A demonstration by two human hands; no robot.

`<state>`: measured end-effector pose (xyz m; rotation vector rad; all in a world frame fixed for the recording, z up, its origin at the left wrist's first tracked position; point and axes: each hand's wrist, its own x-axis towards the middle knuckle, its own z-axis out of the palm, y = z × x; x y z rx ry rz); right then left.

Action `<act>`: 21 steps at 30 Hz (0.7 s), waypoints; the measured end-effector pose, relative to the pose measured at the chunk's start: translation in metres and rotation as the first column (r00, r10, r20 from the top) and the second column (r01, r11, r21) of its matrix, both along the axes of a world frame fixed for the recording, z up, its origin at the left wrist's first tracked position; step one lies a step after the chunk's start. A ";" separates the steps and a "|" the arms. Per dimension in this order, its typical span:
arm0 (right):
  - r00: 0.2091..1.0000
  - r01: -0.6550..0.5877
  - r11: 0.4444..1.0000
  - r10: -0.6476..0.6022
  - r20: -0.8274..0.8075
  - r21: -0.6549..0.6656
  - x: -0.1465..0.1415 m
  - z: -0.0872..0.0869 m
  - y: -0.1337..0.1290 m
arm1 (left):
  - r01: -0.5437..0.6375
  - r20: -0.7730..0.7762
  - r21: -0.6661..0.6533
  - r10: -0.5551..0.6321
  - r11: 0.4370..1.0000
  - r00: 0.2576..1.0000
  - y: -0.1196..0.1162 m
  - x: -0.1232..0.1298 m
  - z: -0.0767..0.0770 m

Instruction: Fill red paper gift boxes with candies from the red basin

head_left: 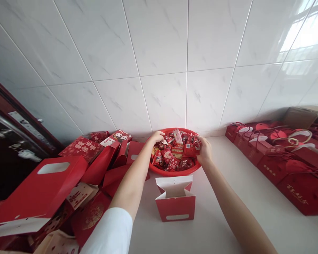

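Note:
A round red basket (175, 173) full of wrapped candies (173, 155) stands against the tiled wall. My left hand (157, 137) is at its back left rim, its fingers bent down around something I cannot make out. At the right side of the basket, my right hand (204, 148) is closed on a red candy packet (197, 141). In front of the basket an open red box (175, 208) stands upright, its white-lined top spread apart; its bottom cannot be seen.
Several red boxes (66, 183) lie in a jumbled pile on the left, near a dark door (5, 151). Rows of packed red gift bags (270, 165) line the right side, with a cardboard box (300, 116) behind. White tabletop (228, 155) shows between basket and bags.

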<state>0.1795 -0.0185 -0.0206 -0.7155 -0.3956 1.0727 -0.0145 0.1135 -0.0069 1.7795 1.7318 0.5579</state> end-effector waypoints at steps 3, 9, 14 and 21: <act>1.000 0.011 1.000 -0.011 0.002 -0.010 0.000 0.000 0.001 | 0.059 0.036 -0.072 -0.056 0.996 0.998 -0.001 -0.007 -0.001; 1.000 0.010 1.000 -0.010 0.018 -0.009 0.000 0.000 0.000 | 0.072 0.029 -0.064 -0.071 0.995 0.997 -0.005 -0.009 -0.003; 1.000 -0.010 1.000 0.010 0.010 0.001 0.000 0.002 -0.002 | 0.096 -0.024 0.000 -0.096 0.995 0.995 -0.005 0.008 -0.010; 1.000 -0.031 0.999 0.031 0.001 -0.020 0.000 0.004 -0.002 | 0.125 -0.011 0.077 -0.125 0.989 0.992 -0.012 0.019 -0.011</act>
